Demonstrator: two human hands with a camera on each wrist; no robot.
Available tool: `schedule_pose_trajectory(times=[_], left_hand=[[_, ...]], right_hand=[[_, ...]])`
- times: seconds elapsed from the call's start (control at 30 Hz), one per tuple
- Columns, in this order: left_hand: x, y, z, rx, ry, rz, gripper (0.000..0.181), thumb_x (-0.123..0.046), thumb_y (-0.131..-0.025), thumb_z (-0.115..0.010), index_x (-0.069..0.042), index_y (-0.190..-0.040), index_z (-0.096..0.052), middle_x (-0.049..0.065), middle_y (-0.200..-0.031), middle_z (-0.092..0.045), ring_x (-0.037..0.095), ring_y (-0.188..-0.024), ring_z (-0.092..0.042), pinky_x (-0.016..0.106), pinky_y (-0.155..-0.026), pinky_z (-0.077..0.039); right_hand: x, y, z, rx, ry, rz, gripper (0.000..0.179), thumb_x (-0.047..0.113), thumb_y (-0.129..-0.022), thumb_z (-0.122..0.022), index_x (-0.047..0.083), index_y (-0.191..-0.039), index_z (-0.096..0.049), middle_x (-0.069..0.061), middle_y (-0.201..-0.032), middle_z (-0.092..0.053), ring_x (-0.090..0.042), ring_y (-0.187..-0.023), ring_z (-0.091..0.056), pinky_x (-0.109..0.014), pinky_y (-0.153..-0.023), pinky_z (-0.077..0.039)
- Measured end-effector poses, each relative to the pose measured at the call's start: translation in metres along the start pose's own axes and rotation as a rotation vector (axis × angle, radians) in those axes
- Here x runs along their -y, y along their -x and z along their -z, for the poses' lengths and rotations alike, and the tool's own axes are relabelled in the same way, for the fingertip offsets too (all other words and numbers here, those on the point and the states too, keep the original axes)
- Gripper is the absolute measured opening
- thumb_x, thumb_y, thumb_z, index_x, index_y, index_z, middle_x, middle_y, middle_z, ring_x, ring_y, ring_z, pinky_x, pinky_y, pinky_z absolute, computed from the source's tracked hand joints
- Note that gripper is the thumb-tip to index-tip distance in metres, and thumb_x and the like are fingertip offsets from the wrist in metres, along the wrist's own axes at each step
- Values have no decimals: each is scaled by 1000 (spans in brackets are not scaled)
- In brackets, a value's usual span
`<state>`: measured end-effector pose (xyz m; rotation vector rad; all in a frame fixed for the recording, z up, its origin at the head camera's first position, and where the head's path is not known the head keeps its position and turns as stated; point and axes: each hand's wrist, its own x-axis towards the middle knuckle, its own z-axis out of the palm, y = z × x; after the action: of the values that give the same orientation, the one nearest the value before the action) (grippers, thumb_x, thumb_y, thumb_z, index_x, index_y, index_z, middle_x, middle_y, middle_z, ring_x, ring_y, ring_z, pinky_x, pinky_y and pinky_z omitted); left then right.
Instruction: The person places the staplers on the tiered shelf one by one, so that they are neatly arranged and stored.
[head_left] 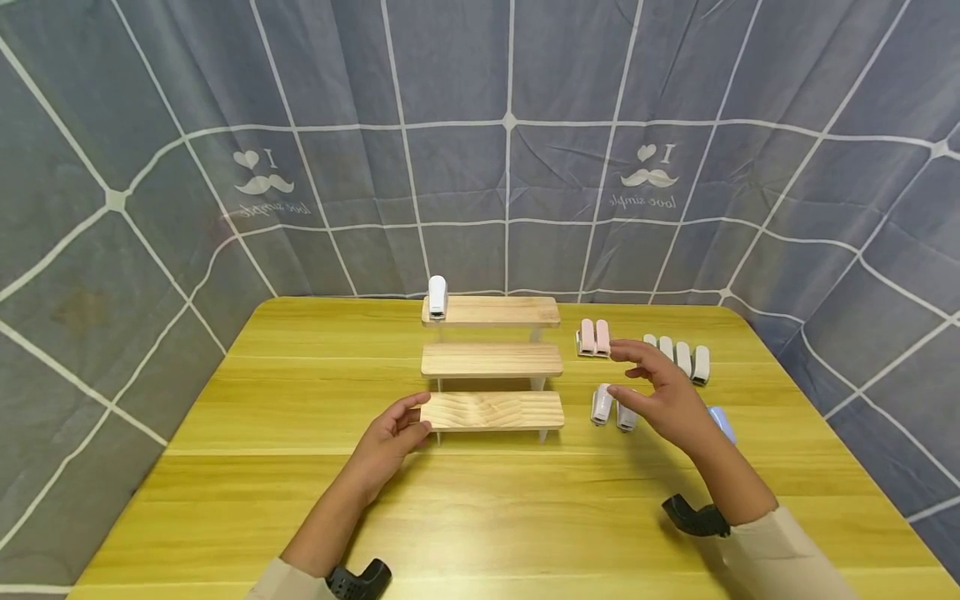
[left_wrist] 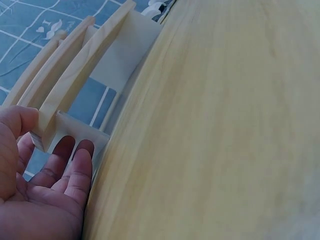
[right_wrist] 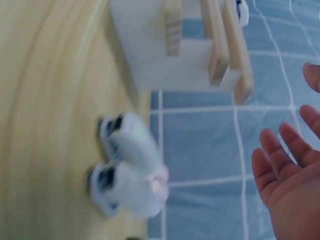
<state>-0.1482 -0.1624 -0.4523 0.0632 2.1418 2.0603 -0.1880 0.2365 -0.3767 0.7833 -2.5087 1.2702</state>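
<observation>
A three-tier stand with wooden boards (head_left: 491, 411) and pale side panels (left_wrist: 82, 132) stands mid-table. My left hand (head_left: 384, 446) holds the left end of its lowest board, thumb at the front corner and fingers around the end. On the top board's left end sits a white stapler (head_left: 437, 297). My right hand (head_left: 667, 406) hovers right of the stand, fingers spread and nothing between them. Just left of it are two whitish staplers (head_left: 602, 404) on the table, one partly behind the thumb. In the right wrist view, the whitish staplers (right_wrist: 132, 185) look blurred beside the open palm (right_wrist: 295, 195).
Behind the right hand, two pink staplers (head_left: 595, 337) stand side by side. Several pale grey staplers (head_left: 683, 357) form a row farther right. A blue object (head_left: 722, 423) is partly hidden by the right wrist. A grey-blue checked curtain (head_left: 465, 175) surrounds the table's back and sides.
</observation>
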Motion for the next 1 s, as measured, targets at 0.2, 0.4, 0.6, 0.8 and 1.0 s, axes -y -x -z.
schedule_pose_trajectory(times=[0.2, 0.4, 0.6, 0.8, 1.0], left_hand=[[-1, -1, 0, -7, -2, -5, 47, -11, -99, -60, -13, -145, -49, 15, -125, -56, 27, -109, -57, 36, -93, -54], [-2, -1, -1, -2, 0, 17, 47, -11, -99, -60, -14, -145, -49, 14, -127, -56, 27, -110, -58, 37, -95, -53], [-3, -1, -1, 12, -3, 3, 48, -13, -100, -60, -14, -146, -48, 15, -129, -55, 27, -112, -57, 40, -97, -52], [-3, -1, 0, 3, 2, 13, 47, -10, -99, -60, -13, -145, -48, 15, -128, -55, 27, -111, -58, 38, -96, -52], [-3, 2, -1, 0, 9, 15, 47, -9, -99, -59, -12, -145, -48, 15, -128, -55, 27, -111, -57, 39, -97, -52]], right_hand=[[-22, 20, 5, 15, 65, -141, 53, 13, -94, -70, 3, -142, -49, -15, -143, -48, -32, -124, -50, -33, -96, -48], [-40, 34, 7, 64, 67, -252, 58, 14, -94, -71, -1, -144, -45, -23, -142, -47, -41, -127, -47, -56, -96, -47], [-51, 38, 7, 83, 46, -289, 61, 13, -94, -70, -5, -145, -41, -26, -144, -43, -46, -128, -44, -61, -96, -45], [-62, 42, 4, 109, 4, -310, 66, 13, -94, -70, -8, -147, -36, -30, -146, -40, -47, -130, -42, -61, -99, -44], [-67, 45, 1, 156, -32, -349, 69, 14, -95, -69, -8, -149, -31, -31, -148, -37, -51, -132, -40, -62, -102, -41]])
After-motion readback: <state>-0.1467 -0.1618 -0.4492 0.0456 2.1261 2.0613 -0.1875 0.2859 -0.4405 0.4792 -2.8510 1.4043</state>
